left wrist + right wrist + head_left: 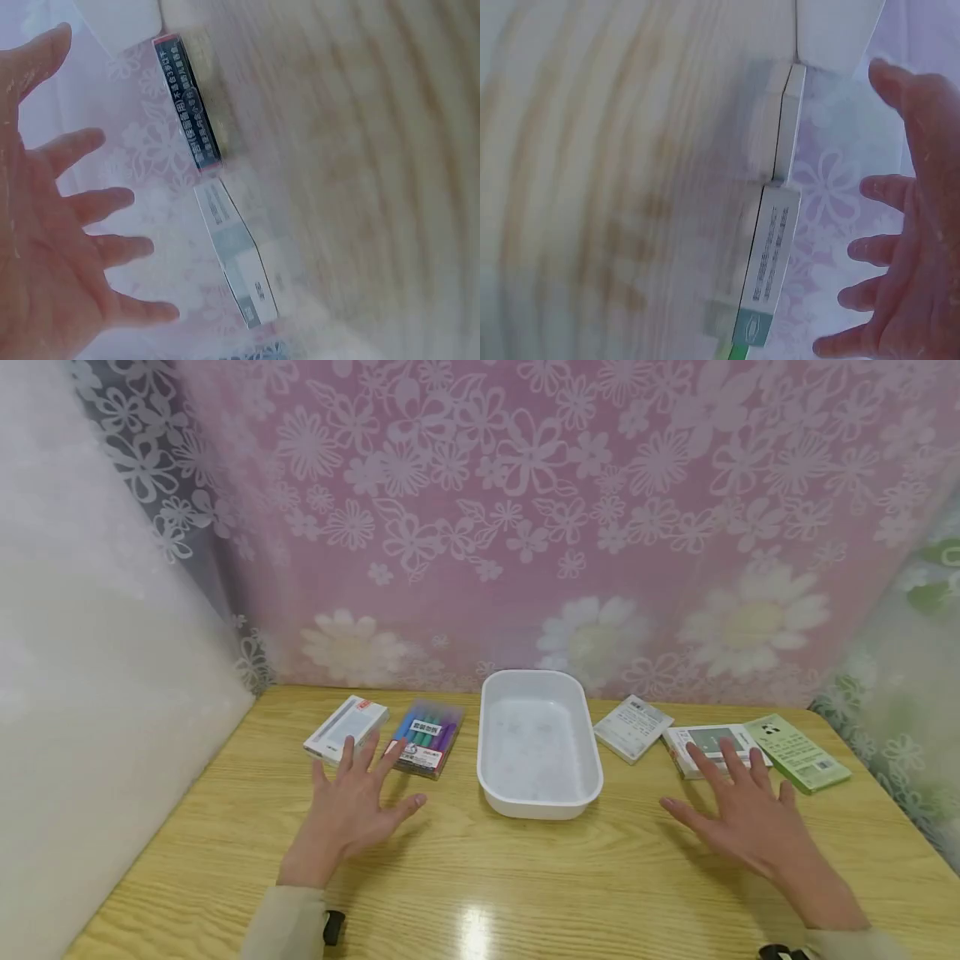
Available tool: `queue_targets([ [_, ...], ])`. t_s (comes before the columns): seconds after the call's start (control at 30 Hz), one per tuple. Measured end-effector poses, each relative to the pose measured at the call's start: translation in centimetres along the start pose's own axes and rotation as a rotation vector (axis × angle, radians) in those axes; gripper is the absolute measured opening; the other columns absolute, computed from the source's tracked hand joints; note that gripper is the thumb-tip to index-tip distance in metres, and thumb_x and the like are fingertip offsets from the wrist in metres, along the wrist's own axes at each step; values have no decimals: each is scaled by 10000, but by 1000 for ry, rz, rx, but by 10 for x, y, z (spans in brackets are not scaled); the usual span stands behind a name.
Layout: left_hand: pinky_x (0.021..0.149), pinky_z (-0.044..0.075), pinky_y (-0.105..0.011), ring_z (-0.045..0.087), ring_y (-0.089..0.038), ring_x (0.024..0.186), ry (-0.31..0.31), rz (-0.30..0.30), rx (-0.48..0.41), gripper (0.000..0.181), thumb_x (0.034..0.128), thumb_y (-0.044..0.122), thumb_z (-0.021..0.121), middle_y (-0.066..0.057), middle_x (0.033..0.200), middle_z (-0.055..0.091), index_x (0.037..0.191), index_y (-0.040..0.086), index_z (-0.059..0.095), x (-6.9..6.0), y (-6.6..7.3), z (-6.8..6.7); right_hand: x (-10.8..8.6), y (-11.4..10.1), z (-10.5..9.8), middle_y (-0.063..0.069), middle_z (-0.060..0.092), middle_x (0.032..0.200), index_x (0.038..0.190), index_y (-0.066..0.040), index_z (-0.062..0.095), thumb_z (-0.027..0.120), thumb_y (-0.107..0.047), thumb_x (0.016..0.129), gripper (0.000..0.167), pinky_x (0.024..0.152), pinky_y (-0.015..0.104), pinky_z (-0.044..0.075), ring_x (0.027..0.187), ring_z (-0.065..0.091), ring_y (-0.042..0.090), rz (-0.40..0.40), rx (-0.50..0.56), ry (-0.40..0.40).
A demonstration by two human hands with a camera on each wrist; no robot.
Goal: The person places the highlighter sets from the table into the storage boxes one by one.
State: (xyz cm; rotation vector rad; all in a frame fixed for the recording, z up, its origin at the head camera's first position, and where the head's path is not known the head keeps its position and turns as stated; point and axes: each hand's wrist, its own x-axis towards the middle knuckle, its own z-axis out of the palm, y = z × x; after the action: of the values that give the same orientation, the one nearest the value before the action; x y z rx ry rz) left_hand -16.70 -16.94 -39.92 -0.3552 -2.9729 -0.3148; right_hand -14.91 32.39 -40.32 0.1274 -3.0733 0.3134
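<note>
My left hand hovers with spread fingers above the table, holding nothing. Nearest to it are a white flat box with a red corner label and a clear pack of coloured pens. On the other side my right hand, fingers also spread, holds nothing. Just beyond its fingertips lies a white box with a dark grey-green panel. A green pack with a panda picture touches that box's right side. A small white box with printed text lies left of it. Between the hands stands a white plastic basin.
The wooden table ends at the back against a pink flowered curtain. A pale sheet hangs along the left side, and a flowered sheet along the right.
</note>
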Motion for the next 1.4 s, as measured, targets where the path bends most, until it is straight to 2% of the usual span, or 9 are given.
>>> queue_targets([
  [0.17,1079,326,-779,374,-434,1492,21,60,-72,738,952,659,557,-147,1632,389,1545,229,467,14,6,-1,7,-11,-2,358,245,1617,1596,-88,342,547,-635,981,849,962,821,348,1404,289,651,-82,56,53],
  [0.3,1065,383,-729,416,-399,1471,19,83,-103,679,965,620,570,-134,1618,415,1516,229,507,27,11,2,13,-26,-3,326,346,1584,1558,-59,405,569,-558,1005,762,941,761,421,1345,416,602,-108,164,73],
  [0.4,1054,396,-735,430,-411,1458,14,87,-102,664,978,577,577,-133,1623,408,1528,216,490,36,10,5,20,-37,0,299,454,1529,1521,-42,457,582,-482,1023,676,969,735,434,1315,483,569,-133,238,101],
  [0.5,1049,387,-755,438,-450,1438,-8,73,-105,679,986,555,578,-147,1638,377,1551,198,455,44,10,8,28,-45,2,282,549,1455,1473,-30,519,591,-423,1033,595,950,666,505,1254,578,512,-151,310,119],
  [0.67,1053,329,-805,381,-515,1449,-85,50,-125,705,1005,542,554,-196,1668,288,1590,188,382,54,12,13,38,-53,3,238,667,1320,1415,-45,589,594,-383,1038,506,821,519,605,1059,724,398,-124,414,114],
  [0.8,1047,285,-841,322,-559,1464,-138,26,-126,720,1018,528,537,-257,1669,232,1621,205,313,60,11,14,50,-61,4,205,719,1207,1397,-45,606,597,-357,1040,474,706,368,613,938,757,319,-101,503,84],
  [0.9,1059,285,-832,306,-565,1467,-165,4,-123,721,1020,537,527,-280,1668,203,1628,226,293,64,11,17,60,-66,6,223,716,1176,1405,-21,590,600,-346,1041,488,653,316,614,886,761,300,-87,610,44],
  [1.13,1089,318,-779,315,-582,1449,-214,-18,-114,719,1018,556,524,-317,1655,187,1621,230,309,75,16,25,74,-73,6,268,666,1267,1483,1,491,597,-346,1044,570,731,391,643,910,767,243,10,835,-87],
  [1.4,1084,331,-767,290,-594,1441,-252,-54,-96,707,1008,546,536,-332,1646,172,1611,238,336,85,18,29,84,-84,11,257,669,1223,1499,10,469,588,-317,1049,570,748,393,642,858,754,216,75,891,-170],
])
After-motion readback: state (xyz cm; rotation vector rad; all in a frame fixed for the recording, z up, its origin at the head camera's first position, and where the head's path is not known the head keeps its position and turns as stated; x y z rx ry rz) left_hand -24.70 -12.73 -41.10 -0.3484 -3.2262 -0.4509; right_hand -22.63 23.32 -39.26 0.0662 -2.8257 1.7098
